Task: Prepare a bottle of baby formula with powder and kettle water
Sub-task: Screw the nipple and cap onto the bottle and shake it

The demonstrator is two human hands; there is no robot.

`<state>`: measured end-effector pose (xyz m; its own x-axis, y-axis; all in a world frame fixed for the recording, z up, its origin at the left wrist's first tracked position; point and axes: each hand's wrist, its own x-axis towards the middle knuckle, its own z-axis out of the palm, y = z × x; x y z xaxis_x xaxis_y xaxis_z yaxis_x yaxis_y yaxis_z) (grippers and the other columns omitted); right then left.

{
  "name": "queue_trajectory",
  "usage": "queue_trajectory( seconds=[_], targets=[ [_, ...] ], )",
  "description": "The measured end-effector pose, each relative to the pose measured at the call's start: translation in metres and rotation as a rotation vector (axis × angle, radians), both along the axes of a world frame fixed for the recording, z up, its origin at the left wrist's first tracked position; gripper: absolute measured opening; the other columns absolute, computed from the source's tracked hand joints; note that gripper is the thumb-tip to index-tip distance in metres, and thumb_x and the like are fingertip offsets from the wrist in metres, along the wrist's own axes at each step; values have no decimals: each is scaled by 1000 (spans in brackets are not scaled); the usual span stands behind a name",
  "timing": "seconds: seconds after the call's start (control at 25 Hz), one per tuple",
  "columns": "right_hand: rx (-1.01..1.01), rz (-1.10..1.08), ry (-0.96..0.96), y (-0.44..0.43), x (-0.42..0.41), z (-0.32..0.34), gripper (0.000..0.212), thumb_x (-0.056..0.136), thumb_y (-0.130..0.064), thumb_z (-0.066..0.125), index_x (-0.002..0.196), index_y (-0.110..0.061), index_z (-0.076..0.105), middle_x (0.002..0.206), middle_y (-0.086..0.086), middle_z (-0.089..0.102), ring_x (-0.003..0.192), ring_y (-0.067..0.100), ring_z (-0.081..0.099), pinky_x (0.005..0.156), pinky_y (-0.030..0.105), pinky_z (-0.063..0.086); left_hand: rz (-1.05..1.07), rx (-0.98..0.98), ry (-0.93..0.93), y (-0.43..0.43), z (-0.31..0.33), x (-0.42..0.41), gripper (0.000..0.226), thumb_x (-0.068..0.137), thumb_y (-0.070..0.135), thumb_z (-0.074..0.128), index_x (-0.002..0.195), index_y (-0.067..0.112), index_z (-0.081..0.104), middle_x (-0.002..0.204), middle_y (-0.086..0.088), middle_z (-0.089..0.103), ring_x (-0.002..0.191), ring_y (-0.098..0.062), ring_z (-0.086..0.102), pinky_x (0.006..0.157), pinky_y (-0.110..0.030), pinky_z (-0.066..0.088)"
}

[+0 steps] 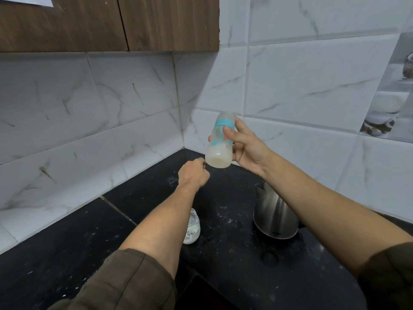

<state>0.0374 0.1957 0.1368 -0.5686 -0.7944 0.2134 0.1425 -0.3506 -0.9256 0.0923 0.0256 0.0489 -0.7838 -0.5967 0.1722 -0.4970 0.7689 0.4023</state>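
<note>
- Baby bottle (220,144) is in the air at centre frame, tilted, above the far corner of the tabletop (223,265). Milky liquid fills its lower part.
- Right hand (248,148) grips the bottle mid-body. The thumb is on the near face and the fingers (210,138) wrap round the far side, clamped on it.
- Left hand (193,175) sits just below the bottle base with its fingers curled under. We cannot tell whether they hold anything.
- Risk: the grip is one-handed on a smooth wall, so we judge that wet or powdery skin could let the bottle slip onto the hard tabletop.
- Risk: the teal collar (224,123) is blurred and we cannot confirm it is seated. If it is loose, tilting or shaking would leak formula.
- Risk: the steel kettle (272,215) stands at lower right, directly under the right forearm. Lowering that arm could knock it, and it may be hot.
- Risk: the powder jar (192,229) stands just behind the left forearm, so pulling the arm back could tip it.
- Materials: the bottle is a translucent plastic cylinder with printed teal and pink marks. The kettle is brushed metal, tapering, with a pointed spout.
- The jar is clear and rounded, with white powder clinging inside.
- The tabletop is glossy black stone dusted with white specks.
- The wall tiles (301,86) are glossy and marble-veined.
</note>
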Motion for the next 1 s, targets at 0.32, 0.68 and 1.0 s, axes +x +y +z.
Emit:
queue_trajectory(
  seconds=[0.32, 0.68, 1.0],
  targets=[
    [-129, -181, -223, -7, -10, 10, 54, 90, -31, 77, 136, -18, 52, 126, 10, 67, 103, 27, 73, 83, 45, 63, -9, 2, 23, -5, -4, -1, 47, 91, 9, 50, 134, 23, 64, 120, -1, 74, 113, -27, 65, 91, -37, 53],
    [-264, -280, -359, -9, -21, 10, 60, 90, -31, 80, 139, -14, 50, 138, 15, 61, 104, 28, 75, 77, 41, 63, -1, 5, 32, -9, -4, 2, 51, 92, 8, 50, 138, 24, 62, 122, 0, 74, 117, -26, 64, 95, -38, 54],
    [-243, -282, -225, -9, -14, 8, 66, 93, -25, 76, 150, -21, 43, 124, 8, 64, 97, 27, 75, 78, 44, 62, -13, -1, 28, -7, -5, -3, 51, 91, 8, 49, 137, 24, 62, 124, -1, 73, 118, -27, 64, 95, -38, 54]
  ],
)
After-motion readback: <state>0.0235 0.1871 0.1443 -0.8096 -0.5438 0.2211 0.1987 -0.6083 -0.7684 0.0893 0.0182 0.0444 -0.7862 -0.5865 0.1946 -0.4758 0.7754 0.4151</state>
